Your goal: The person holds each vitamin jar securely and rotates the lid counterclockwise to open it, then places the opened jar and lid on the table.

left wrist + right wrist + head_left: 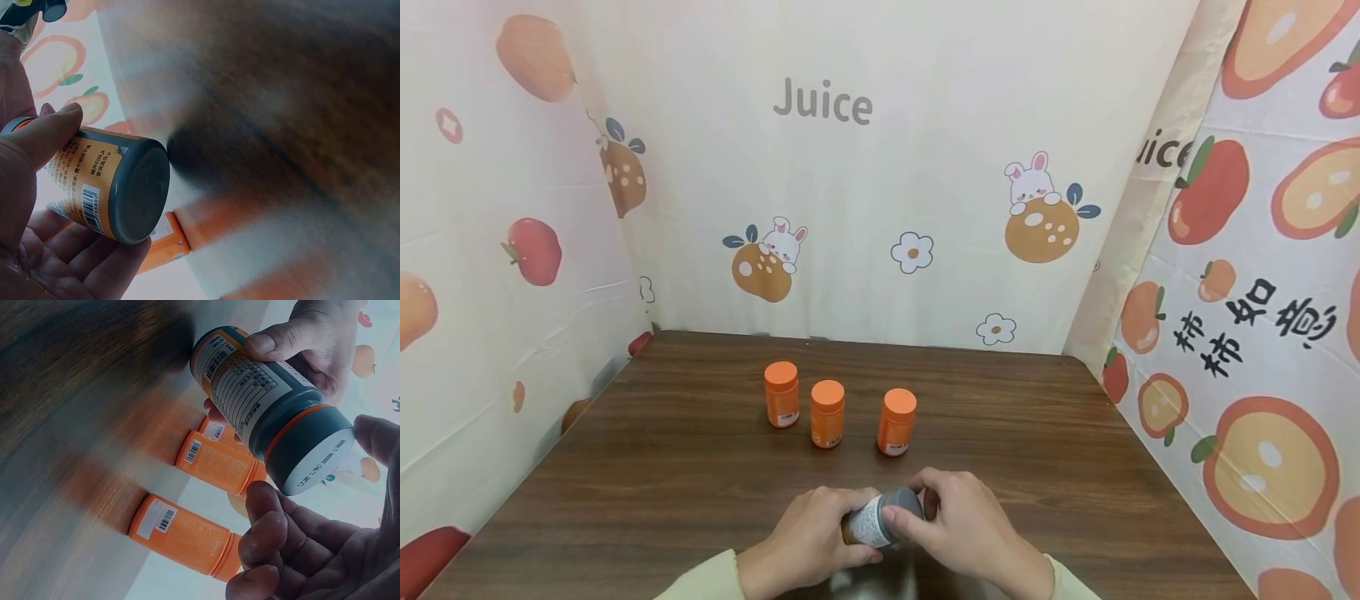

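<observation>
A dark grey-green bottle (867, 525) with an orange and white label lies tilted in the air above the table's near side. My left hand (811, 533) grips its body, thumb on one side and fingers beneath; the bottle's base (144, 190) faces outward in the left wrist view. At the other end is the grey cap (311, 450), with printing on its top and a thin orange ring at its lower edge. My right hand (967, 518) holds the cap's rim between thumb and fingers. Its palm stands apart from the cap top.
Three orange lidded bottles, the left one (782, 396), the middle one (827, 415) and the right one (897, 423), stand upright beyond my hands. The brown wooden table (1015, 425) meets a fruit-printed curtain (865, 183) at its back edge and sides.
</observation>
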Demonstrator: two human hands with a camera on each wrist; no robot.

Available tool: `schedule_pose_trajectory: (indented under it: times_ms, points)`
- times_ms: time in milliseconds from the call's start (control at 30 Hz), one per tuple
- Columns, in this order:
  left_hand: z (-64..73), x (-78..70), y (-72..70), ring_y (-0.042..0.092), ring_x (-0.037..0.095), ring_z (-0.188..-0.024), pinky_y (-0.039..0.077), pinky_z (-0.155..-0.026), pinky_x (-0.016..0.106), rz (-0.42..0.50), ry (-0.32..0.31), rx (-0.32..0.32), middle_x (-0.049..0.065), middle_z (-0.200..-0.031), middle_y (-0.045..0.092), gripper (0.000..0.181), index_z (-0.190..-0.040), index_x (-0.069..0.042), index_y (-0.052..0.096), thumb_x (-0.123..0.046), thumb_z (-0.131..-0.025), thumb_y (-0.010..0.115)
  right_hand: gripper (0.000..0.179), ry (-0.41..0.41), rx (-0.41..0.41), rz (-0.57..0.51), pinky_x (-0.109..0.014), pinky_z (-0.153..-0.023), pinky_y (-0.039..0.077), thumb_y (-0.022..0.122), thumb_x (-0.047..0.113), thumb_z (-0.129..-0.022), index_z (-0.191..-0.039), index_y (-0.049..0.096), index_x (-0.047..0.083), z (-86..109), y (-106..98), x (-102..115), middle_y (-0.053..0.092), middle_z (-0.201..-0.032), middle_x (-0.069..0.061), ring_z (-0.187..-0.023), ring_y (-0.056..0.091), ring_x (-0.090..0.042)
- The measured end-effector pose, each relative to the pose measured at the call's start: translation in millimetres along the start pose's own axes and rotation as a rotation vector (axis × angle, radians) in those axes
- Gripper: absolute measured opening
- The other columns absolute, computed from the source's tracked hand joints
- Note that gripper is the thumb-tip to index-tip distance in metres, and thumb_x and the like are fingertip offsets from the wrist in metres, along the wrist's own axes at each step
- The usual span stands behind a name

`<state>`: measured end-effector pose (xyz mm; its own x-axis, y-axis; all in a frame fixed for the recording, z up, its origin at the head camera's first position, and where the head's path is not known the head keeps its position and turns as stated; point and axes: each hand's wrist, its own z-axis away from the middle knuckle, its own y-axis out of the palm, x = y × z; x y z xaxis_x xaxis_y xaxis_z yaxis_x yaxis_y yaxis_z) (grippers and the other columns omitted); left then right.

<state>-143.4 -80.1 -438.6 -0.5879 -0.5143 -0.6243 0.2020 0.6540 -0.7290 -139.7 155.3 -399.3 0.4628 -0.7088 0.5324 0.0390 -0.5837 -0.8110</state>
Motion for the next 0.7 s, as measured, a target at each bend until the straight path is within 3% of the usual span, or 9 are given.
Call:
schedule_pose_trajectory:
  times_ms: [433,700]
  points:
    - [-1.3,-1.0,-0.1,0.057,-0.004,-0.074,0.049,-0.063,0.020,-0.008,-0.010,0.016,-0.020,-0.091,0.066,0.039,-0.112,-0.032,0.070,-0.032,-0.079,0.090,0.038,-0.045,0.012,-0.039,-0.021,-0.046,0.037,0.073,0.060,-0.088,-0.089,0.070,0.022,-0.2,-1.8,0.5,0.053,-0.062,0.014,-0.053,0.044,0.003]
    - [-1.7,-1.5,-0.2,0.056,-0.004,-0.073,0.048,-0.062,0.020,-0.013,-0.019,0.023,-0.021,-0.089,0.065,0.039,-0.112,-0.033,0.070,-0.032,-0.078,0.090,0.037,-0.067,0.049,-0.028,-0.022,-0.050,0.043,0.079,0.057,-0.084,-0.097,0.071,0.023,-0.4,-4.7,-0.4,0.059,-0.073,0.014,-0.058,0.049,0.001]
